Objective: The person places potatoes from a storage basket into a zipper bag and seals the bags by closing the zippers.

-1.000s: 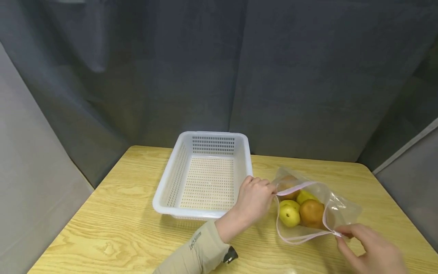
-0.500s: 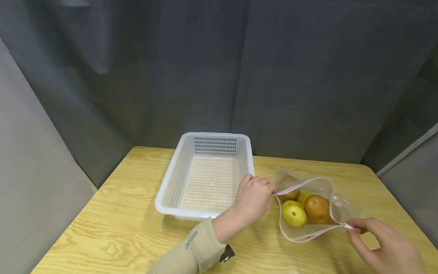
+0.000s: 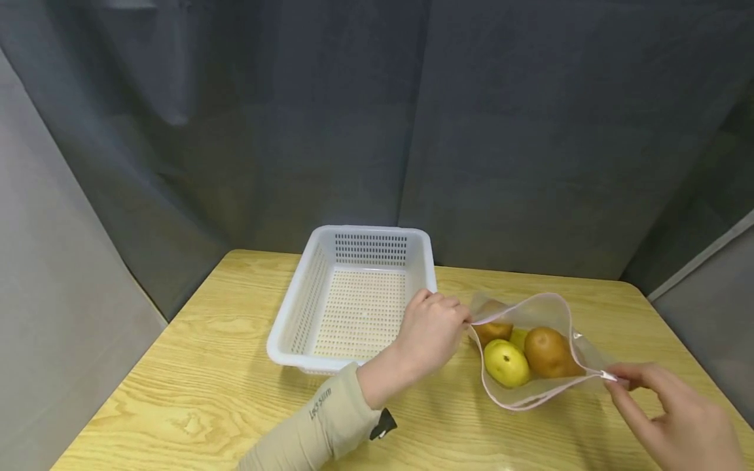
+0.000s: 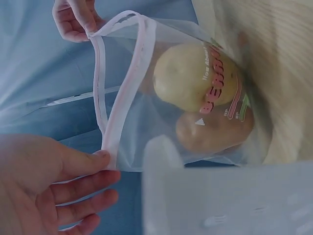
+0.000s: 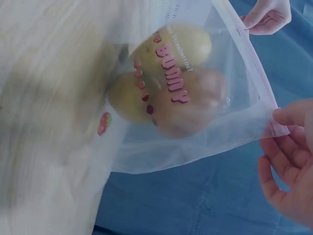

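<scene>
A clear zip bag (image 3: 554,307) with pink-edged seams lies on its side on the table, its mouth gaping toward me. Inside sit a yellow fruit (image 3: 506,363), a round brown fruit (image 3: 549,352), another brown one (image 3: 493,330) at the left and a partly hidden yellow one (image 3: 518,337). With thumb and finger, my left hand (image 3: 432,330) pinches the mouth's left corner. My right hand (image 3: 683,415) pinches the right corner at the white zip slider (image 3: 609,375). Red and pink print (image 5: 171,73) shows on the bag in the right wrist view.
A white perforated plastic basket (image 3: 347,363) stands left of the bag, close beside my left hand and forearm. The wooden table (image 3: 177,379) ends at a dark curtain (image 3: 330,131) behind, with grey panels on both sides.
My right hand has drawn the bag's right corner to the right and slightly up. The mouth now stands wider and the fruit shows more. My left hand has kept its pinch, rising slightly.
</scene>
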The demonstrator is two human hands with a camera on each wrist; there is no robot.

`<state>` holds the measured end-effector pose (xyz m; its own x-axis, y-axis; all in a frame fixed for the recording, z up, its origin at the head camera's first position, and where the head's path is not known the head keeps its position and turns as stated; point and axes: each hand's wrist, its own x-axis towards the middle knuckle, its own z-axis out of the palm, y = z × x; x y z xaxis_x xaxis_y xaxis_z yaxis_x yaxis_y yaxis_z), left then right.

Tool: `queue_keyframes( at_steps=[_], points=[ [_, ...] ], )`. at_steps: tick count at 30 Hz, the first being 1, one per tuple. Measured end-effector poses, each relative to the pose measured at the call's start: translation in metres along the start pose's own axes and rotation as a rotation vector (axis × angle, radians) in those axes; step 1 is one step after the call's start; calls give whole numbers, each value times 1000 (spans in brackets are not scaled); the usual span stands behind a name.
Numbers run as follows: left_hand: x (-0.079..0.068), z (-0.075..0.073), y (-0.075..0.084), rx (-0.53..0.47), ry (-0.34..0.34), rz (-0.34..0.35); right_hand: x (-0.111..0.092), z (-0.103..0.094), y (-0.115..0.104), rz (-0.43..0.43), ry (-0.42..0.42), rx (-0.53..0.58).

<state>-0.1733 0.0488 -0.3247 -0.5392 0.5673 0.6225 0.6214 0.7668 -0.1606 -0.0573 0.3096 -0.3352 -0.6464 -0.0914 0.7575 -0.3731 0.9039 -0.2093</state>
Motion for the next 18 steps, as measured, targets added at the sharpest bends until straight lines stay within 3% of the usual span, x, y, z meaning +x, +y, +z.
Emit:
queue_keyframes(
  at_steps=[8,18],
  points=[
    [10,-9,-7,-28,59,0,15,-7,0,10,-6,-46],
    [16,-16,-10,-74,25,-16,23,-8,4,-4,46,-1]
  ],
)
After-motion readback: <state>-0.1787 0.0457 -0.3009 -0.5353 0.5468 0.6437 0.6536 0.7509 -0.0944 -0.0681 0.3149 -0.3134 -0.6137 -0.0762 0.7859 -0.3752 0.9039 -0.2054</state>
